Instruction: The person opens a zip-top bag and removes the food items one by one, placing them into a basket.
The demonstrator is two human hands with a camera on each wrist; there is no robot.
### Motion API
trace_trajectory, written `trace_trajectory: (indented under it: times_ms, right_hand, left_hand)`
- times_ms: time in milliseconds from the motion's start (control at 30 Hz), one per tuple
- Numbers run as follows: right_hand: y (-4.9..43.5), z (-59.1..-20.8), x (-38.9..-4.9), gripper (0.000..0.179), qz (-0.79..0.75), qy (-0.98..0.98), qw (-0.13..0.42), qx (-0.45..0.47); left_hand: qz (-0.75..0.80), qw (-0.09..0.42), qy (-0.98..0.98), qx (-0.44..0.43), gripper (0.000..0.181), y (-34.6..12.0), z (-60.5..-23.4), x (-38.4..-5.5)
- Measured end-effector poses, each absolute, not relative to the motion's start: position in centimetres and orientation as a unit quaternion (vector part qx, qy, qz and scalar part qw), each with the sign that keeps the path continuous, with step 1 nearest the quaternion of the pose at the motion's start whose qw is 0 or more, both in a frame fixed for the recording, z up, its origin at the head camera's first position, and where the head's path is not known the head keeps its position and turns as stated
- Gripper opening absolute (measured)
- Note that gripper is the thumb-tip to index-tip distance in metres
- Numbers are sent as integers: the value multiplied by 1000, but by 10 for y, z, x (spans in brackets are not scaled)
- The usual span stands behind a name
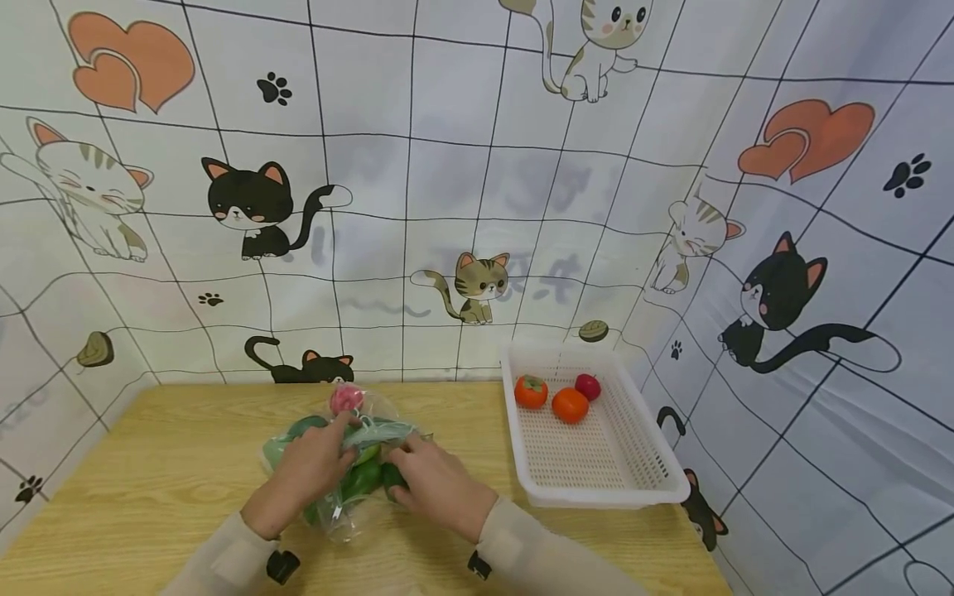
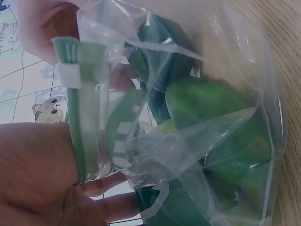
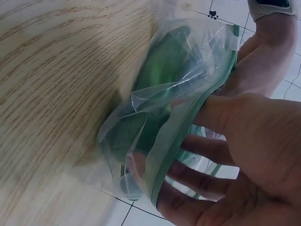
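Over a wood table [image 1: 134, 472], the left hand [image 1: 311, 463] and right hand [image 1: 443, 484] angle inward at a clear zip bag [image 1: 346, 523] of green vegetables [image 1: 363, 478], between their fingers; the right fingers are spread at its mouth, but whether the left ones pinch it cannot be told. The left wrist view adds a white slider [image 2: 68, 75]; only the head view shows the white basket [image 1: 611, 499], well right of the right fingers across tabletop.

Both hands [image 1: 311, 459] [image 1: 440, 487] close tog., fingers [image 3: 202, 182] bent, forearms [image 1: 227, 550] angled inwd.
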State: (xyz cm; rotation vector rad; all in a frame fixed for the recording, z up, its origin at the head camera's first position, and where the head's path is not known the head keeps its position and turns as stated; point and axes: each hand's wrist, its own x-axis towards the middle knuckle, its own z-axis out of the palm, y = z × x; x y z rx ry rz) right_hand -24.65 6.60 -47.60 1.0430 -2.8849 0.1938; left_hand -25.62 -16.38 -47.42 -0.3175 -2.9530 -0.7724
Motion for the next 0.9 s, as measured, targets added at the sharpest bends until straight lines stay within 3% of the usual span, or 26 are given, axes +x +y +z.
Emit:
trace_trajectory:
  times_ms: [333, 900]
  right_hand:
    - [59, -484, -253, 52, 65, -945, 10, 319]
    - [63, -486, -257, 49, 90, -942, 18, 323]
  left_hand:
    - [-245, 29, -964, -99, 38, -161, -474, -257]
    - [-249, 28, -963, -99, 39, -160, -473, -258]
